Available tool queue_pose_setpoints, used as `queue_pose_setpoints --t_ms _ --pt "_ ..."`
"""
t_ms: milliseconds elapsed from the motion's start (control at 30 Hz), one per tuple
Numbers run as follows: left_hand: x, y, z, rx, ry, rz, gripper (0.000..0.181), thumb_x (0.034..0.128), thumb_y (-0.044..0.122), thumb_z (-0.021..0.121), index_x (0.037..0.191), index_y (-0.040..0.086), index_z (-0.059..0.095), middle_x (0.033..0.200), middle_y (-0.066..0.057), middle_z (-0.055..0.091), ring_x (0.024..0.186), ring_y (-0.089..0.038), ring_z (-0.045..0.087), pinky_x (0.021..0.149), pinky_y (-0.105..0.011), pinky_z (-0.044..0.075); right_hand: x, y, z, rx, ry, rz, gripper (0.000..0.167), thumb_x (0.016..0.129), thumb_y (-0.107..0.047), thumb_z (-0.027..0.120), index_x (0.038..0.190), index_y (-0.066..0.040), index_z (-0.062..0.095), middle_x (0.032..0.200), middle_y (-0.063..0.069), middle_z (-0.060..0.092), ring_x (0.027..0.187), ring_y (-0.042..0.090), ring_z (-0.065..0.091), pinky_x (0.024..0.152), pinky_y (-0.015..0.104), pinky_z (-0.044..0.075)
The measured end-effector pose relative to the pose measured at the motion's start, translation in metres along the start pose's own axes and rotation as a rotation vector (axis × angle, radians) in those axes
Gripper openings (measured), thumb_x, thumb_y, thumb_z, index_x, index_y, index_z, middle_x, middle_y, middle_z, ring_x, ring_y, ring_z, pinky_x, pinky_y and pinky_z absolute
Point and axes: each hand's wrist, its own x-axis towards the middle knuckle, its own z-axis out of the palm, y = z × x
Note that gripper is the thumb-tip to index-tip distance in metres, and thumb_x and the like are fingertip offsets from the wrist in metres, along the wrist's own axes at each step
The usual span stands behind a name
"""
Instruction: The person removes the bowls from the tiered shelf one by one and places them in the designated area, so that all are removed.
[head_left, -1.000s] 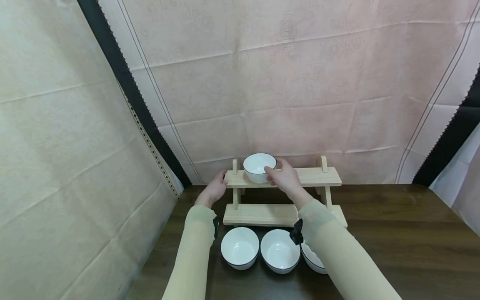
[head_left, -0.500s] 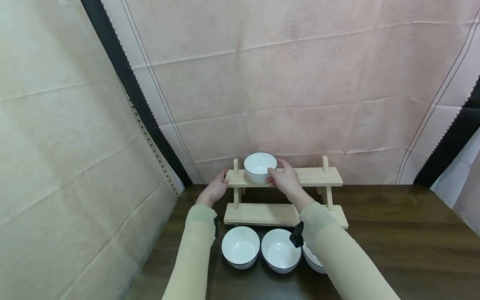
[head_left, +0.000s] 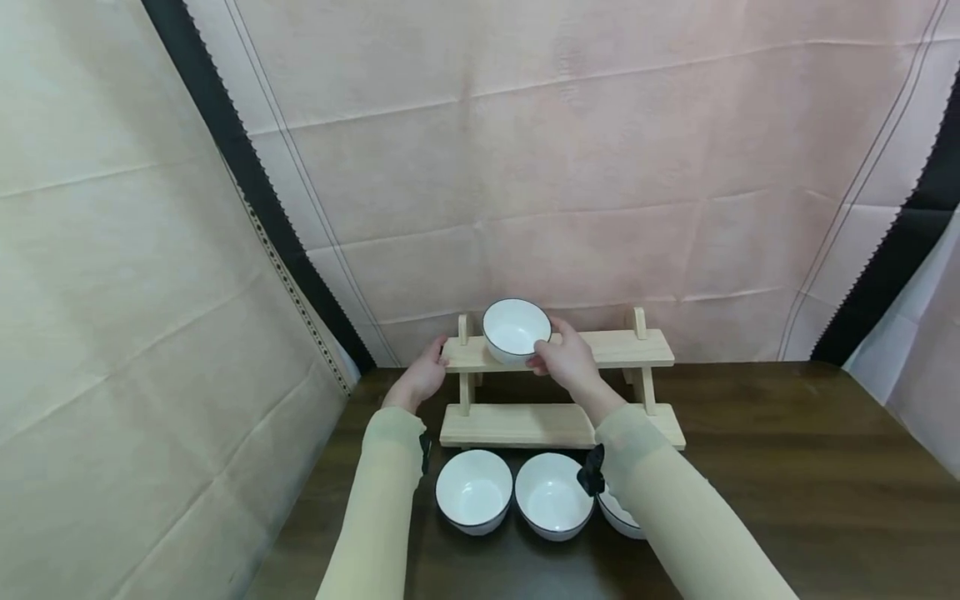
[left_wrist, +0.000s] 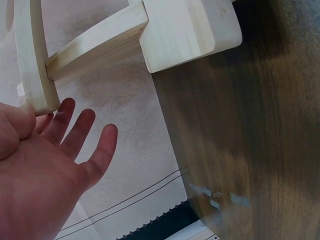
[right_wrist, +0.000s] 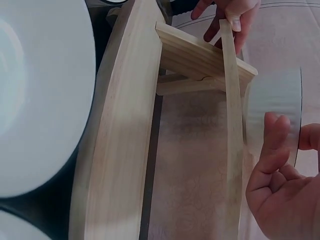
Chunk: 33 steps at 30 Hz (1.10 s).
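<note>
A white bowl (head_left: 516, 327) with a dark rim is at the left part of the upper board of a two-tier wooden shelf (head_left: 615, 348). My right hand (head_left: 567, 360) pinches the bowl's right side, thumb near the rim and fingers along the outer wall. The right wrist view shows this bowl (right_wrist: 272, 105) side-on, beside the upper board; whether its base touches the wood cannot be told. My left hand (head_left: 422, 375) grips the left end of the upper board. In the left wrist view the left hand (left_wrist: 50, 160) has its thumb against that board end, other fingers spread behind.
In front of the shelf, a left bowl (head_left: 474, 492), a middle bowl (head_left: 553, 496) and a right bowl (head_left: 621, 517) stand in a row on the dark wooden table (head_left: 765, 450). My right sleeve partly covers the right one. A pale cloth (head_left: 600, 167) hangs behind.
The head view has shifted slightly, moving everything a little left and up. Both hands keep their holds; the bowl has hardly moved against the shelf.
</note>
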Motion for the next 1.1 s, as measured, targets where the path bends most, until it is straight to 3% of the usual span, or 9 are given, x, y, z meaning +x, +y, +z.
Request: queue_pose_setpoints --t_ms 200,500,967,1100 --pt "-0.001 -0.001 0.000 0.033 -0.009 0.007 0.053 0.1005 0.012 0.029 0.151 0.013 0.013 0.156 -0.015 0.013 0.144 -0.031 0.011 0.116 -0.049 0.012 -0.002 0.004 -0.002 -0.011 -0.012 0.001 0.060 0.089 -0.014 0.050 0.145 -0.018 0.030 0.100 0.014 0.066 0.085 0.028 0.069 0.069 0.029 0.056" --pt "-0.001 0.001 0.001 0.022 0.004 -0.005 0.053 0.1007 0.013 0.030 0.151 0.015 0.013 0.156 -0.013 0.013 0.144 -0.030 0.012 0.116 -0.050 0.012 -0.001 0.006 -0.004 -0.020 -0.008 0.000 0.062 0.088 -0.016 0.050 0.146 -0.019 0.028 0.093 0.013 0.069 0.073 0.018 0.068 0.070 0.031 0.056" --pt "-0.001 0.002 -0.001 0.026 0.008 0.001 0.054 0.0995 0.008 0.029 0.151 0.011 0.013 0.156 -0.015 0.014 0.144 -0.031 0.012 0.116 -0.048 0.013 -0.001 0.009 -0.004 -0.034 0.004 -0.001 0.062 0.089 -0.017 0.050 0.147 -0.020 0.027 0.089 0.012 0.071 0.071 0.016 0.068 0.071 0.029 0.055" --pt "-0.001 0.003 -0.002 0.026 0.007 -0.002 0.054 0.0992 0.008 0.029 0.151 0.011 0.013 0.156 -0.014 0.015 0.144 -0.030 0.013 0.116 -0.048 0.013 -0.002 0.011 -0.005 -0.037 0.005 0.000 0.062 0.089 -0.015 0.050 0.147 -0.019 0.027 0.096 0.013 0.069 0.072 0.016 0.068 0.070 0.028 0.055"
